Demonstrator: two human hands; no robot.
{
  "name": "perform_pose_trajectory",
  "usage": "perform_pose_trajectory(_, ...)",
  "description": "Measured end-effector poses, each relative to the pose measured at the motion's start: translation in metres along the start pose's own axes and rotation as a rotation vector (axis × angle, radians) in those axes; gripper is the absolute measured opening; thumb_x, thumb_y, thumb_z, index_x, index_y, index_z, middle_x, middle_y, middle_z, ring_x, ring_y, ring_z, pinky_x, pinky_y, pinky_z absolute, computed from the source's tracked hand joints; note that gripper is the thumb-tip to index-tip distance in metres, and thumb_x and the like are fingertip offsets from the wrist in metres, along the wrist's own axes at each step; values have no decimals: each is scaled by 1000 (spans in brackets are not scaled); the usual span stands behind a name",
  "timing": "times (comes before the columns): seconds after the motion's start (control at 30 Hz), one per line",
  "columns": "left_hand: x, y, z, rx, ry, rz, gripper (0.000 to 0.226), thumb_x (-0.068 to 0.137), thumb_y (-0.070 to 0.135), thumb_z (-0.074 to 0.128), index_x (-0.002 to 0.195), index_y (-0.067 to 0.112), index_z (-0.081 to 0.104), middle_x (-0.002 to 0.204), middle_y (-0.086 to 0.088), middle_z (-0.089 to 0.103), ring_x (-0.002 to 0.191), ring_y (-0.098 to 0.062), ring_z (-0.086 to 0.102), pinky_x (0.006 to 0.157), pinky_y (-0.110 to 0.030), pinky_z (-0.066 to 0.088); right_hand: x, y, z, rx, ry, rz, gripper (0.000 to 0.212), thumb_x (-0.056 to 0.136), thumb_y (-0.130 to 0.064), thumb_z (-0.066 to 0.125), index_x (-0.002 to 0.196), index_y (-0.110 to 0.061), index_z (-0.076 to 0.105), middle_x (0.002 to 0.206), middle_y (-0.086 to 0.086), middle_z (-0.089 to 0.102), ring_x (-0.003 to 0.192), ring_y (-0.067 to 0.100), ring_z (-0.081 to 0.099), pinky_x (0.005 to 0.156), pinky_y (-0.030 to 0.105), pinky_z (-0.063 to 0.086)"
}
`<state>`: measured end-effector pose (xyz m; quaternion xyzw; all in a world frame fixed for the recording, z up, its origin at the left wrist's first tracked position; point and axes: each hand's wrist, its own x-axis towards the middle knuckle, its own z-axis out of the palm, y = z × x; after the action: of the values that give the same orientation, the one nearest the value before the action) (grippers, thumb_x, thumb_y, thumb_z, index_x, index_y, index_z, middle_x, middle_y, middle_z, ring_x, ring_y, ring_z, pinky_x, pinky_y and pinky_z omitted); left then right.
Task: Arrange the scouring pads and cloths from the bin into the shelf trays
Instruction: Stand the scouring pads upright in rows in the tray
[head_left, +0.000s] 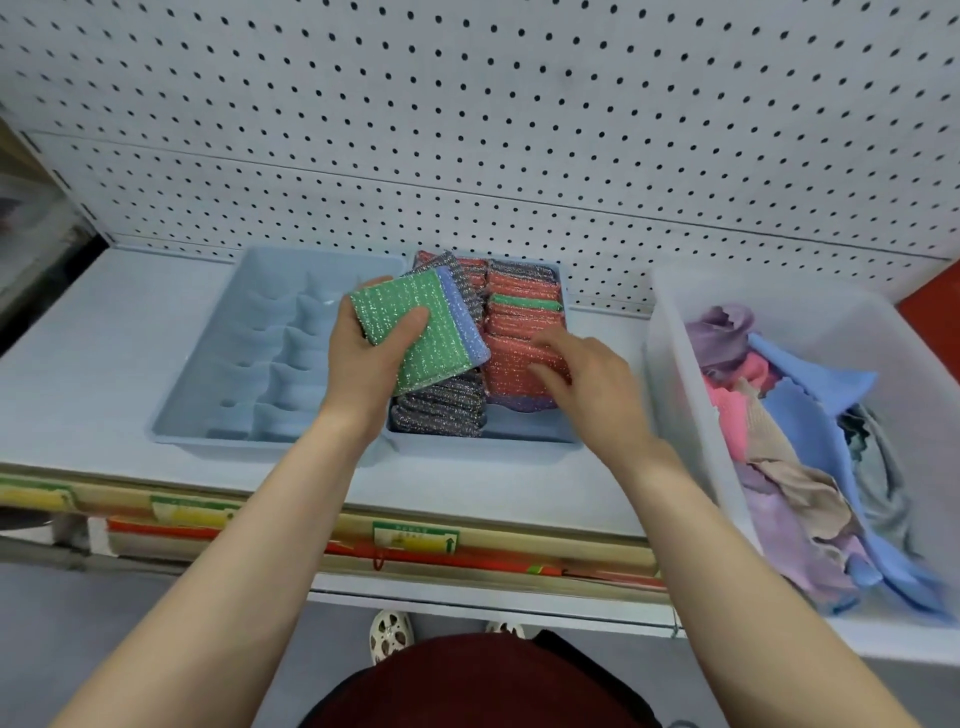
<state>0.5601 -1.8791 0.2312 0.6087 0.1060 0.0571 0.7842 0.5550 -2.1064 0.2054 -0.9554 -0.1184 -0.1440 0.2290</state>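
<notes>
The left hand (374, 358) is gripping a small stack of scouring pads (421, 332), green on top, above the near-left part of the right tray (530, 431). The right hand (582, 374), fingers relaxed, is pressing on the red pads (511, 358) lying there. The held stack's long axis is running diagonally; the dark pad row (441, 410) is lying directly beneath it.

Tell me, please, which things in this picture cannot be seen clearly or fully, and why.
Head view only:
- Pads beneath the green pad: the left hand holds a stack; their number is hidden.
- Red pads under the right hand: fingers are motion-blurred, so contact is unclear.
- Cloths in the bin: piled and blurred, and the bin is cut off by the right edge.
- Shelf labels: print too small.
</notes>
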Motion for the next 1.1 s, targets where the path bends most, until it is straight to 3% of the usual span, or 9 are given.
perform_pose_trajectory(0.17,-3,-1,-2,6,15,6,35,87,12,71,113,27,53,102,4,66,87,-9,68,79,-35,59,0,7,5,-207,-163,-5,26,87,-21,70,113,-18,71,102,4,63,97,29,52,71,34,43)
perform_pose_trajectory(0.33,-6,-2,-2,13,20,5,33,87,12,71,110,29,54,98,7,67,81,-6,69,76,-34,59,9,-5,-4,-201,-57,-124,41,79,-14,76,118,-24,69,99,-1,68,92,27,55,71,34,47)
perform_pose_trajectory(0.47,-7,-2,-1,7,16,-1,34,87,13,71,112,28,53,98,7,67,82,-6,69,77,-36,59,7,1,15,-252,-152,-127,29,59,-5,87,83,-21,79,69,1,65,68,29,59,54,30,51)
perform_pose_trajectory(0.53,-7,-1,0,11,10,-1,35,86,15,72,112,29,54,99,7,67,84,-7,69,77,-36,59,3,4,21,-291,-213,-110,30,53,-6,90,77,-20,79,68,1,65,66,28,60,53,28,47)
perform_pose_trajectory(0.67,-8,-3,0,18,-13,9,35,85,15,73,112,28,54,102,4,67,88,-12,68,74,-34,58,6,1,13,-210,-130,-113,29,70,-26,85,98,-26,79,78,-2,66,79,23,59,61,25,40)
perform_pose_trajectory(0.8,-10,-7,2,7,-32,6,40,86,13,72,119,21,53,107,-1,66,94,-17,67,76,-34,58,8,0,24,-177,-102,-159,18,69,-11,84,85,-17,79,73,2,67,72,29,61,56,31,52)
perform_pose_trajectory(0.9,-11,-9,5,5,-55,-1,42,86,13,71,123,18,52,109,-2,65,96,-17,67,77,-33,58,13,-3,25,-196,-208,-138,10,80,-15,77,90,-17,79,79,5,68,79,31,63,64,34,51)
perform_pose_trajectory(1.03,-13,-7,10,10,-94,-2,43,87,14,70,125,15,50,111,-4,66,96,-16,67,74,-29,57,18,-23,2,321,8,127,18,95,-33,60,90,-22,74,83,-2,72,79,19,68,70,36,54)
perform_pose_trajectory(1.1,-15,-5,14,-11,-129,-17,40,88,10,68,124,15,49,109,-4,66,94,-16,67,72,-28,58,22,-36,-9,546,58,253,14,96,-38,58,102,-29,68,94,-11,70,89,7,66,75,25,54)
